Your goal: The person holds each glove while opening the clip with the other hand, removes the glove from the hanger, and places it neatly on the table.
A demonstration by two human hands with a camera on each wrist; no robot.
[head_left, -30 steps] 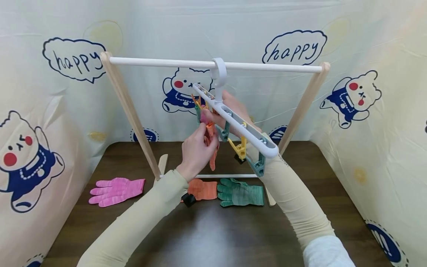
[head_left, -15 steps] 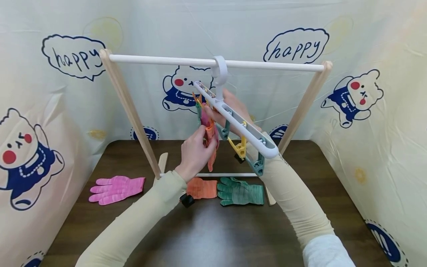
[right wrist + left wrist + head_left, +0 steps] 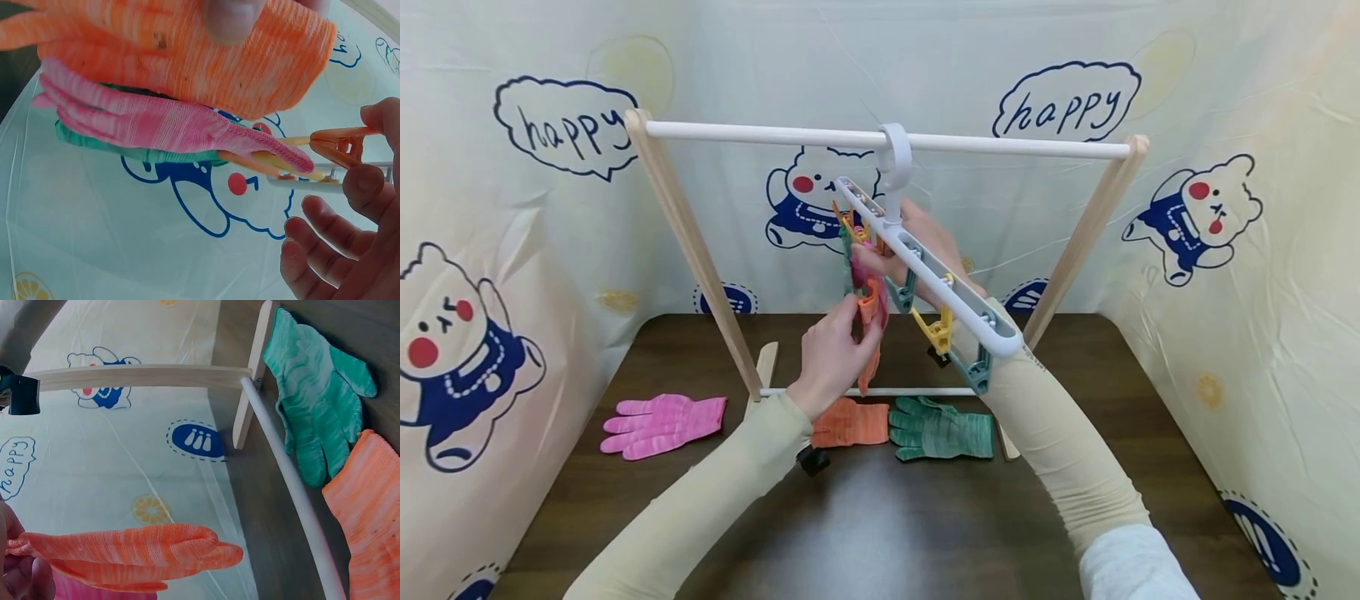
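Observation:
An orange glove point(image 3: 869, 367) point(image 3: 137, 550) point(image 3: 187, 56) hangs from my left hand point(image 3: 833, 354), its cuff pinched between thumb and fingers. My right hand point(image 3: 925, 250) point(image 3: 356, 231) is behind the white hanger point(image 3: 951, 287); in the right wrist view its thumb and forefinger pinch an orange clip point(image 3: 337, 140), the other fingers loosely bent. Beside the orange glove, a pink glove point(image 3: 162, 125) and a green glove point(image 3: 137, 153) hang at the hanger's far end. Yellow point(image 3: 938, 333) and green point(image 3: 977, 371) clips hang at its near end.
The hanger hooks over the white rail point(image 3: 760, 136) of a wooden-sided rack point(image 3: 696, 258). On the table point(image 3: 880, 525) lie a pink glove point(image 3: 662, 427), an orange glove point(image 3: 853, 422) and a green glove point(image 3: 943, 429). A lower bar point(image 3: 917, 392) crosses behind them.
My left hand has moved slightly down and left with the orange glove, away from the pink one. My right hand has stayed nearly in place behind the hanger.

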